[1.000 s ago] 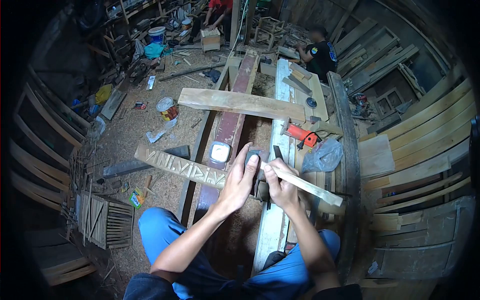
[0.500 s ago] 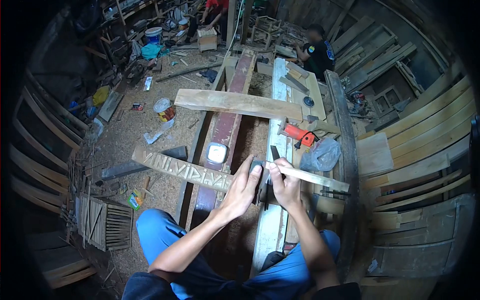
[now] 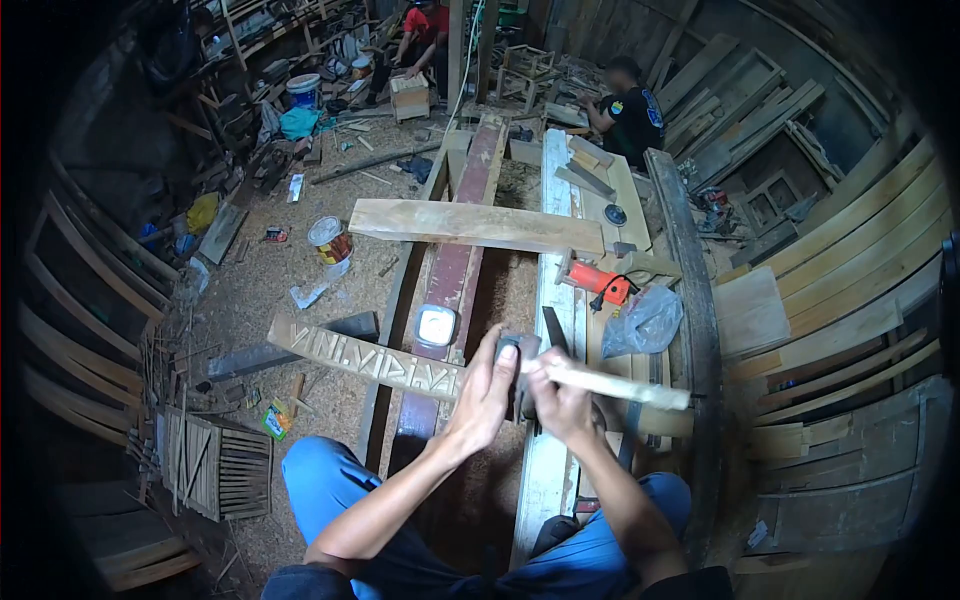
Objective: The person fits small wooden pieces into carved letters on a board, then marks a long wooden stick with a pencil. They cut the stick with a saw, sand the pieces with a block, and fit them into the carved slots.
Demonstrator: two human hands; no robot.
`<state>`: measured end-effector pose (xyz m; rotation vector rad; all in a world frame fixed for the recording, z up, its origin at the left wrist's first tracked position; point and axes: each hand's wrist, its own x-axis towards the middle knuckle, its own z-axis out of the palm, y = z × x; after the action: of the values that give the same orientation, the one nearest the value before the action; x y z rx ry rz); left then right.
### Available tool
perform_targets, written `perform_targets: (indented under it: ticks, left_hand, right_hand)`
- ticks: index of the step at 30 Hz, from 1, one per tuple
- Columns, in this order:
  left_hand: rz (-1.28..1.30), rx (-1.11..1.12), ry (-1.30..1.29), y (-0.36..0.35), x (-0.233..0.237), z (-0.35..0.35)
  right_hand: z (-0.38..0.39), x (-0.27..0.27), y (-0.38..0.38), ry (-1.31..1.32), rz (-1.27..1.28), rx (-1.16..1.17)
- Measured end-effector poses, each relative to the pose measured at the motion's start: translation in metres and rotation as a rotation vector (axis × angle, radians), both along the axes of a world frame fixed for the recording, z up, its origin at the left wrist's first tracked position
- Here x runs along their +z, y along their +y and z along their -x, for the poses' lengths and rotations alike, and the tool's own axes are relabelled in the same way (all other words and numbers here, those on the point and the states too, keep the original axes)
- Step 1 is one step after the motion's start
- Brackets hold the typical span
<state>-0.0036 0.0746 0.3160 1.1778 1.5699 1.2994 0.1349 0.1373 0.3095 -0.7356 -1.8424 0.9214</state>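
My left hand is closed around a small dark block, with the thumb pressed on its face. My right hand, slightly blurred, is closed on a pale wooden stick close to the block. The stick reads like a tool handle and points out to the right. How block and stick meet is hidden by my fingers. A dark flat strip juts up behind my right hand, over the white beam. Left of my left hand lies a board carved with letters.
A plain plank spans the beams, with a round white-faced object nearer me. An orange power tool and a plastic bag lie right. A paint can stands on the sawdust floor. Two people sit farther back.
The pale stick and my right hand have shifted slightly down and left, now blurred. My left hand still grips the dark block. The view has tilted a little.
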Motion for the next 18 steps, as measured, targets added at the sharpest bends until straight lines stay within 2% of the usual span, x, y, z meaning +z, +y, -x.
perform_targets:
  ticks: [1, 2, 3, 5, 7, 12, 16, 17, 18]
  left_hand:
    - [-0.001, 0.007, -0.015, -0.001, 0.001, -0.006]
    - [-0.025, -0.032, -0.012, -0.004, 0.005, -0.009]
    - [-0.016, -0.034, -0.017, -0.009, 0.004, -0.011]
    - [-0.013, -0.056, -0.023, -0.008, 0.006, -0.008]
    - [-0.014, -0.042, -0.037, -0.006, 0.009, -0.004]
    - [-0.008, 0.014, -0.086, 0.004, 0.007, 0.000]
    - [-0.037, 0.038, -0.034, 0.003, 0.008, 0.001]
    - [-0.025, 0.053, -0.047, 0.004, 0.009, 0.004]
    - [-0.030, 0.052, -0.037, 0.004, 0.010, 0.005]
  right_hand:
    - [-0.004, 0.003, 0.007, 0.078, 0.080, -0.007]
    - [-0.006, 0.008, 0.017, 0.045, 0.087, -0.091]
    - [-0.008, 0.007, 0.013, 0.019, 0.136, -0.081]
    - [-0.009, 0.006, 0.011, -0.036, 0.032, -0.112]
    - [-0.006, 0.010, 0.008, 0.077, 0.096, -0.209]
    - [-0.008, 0.010, 0.000, -0.003, -0.015, -0.063]
    - [0.000, 0.002, -0.010, 0.099, 0.146, -0.019]
    - [0.000, -0.001, -0.016, 0.004, -0.022, 0.024]
    - [-0.001, -0.001, -0.017, -0.045, -0.071, 0.027]
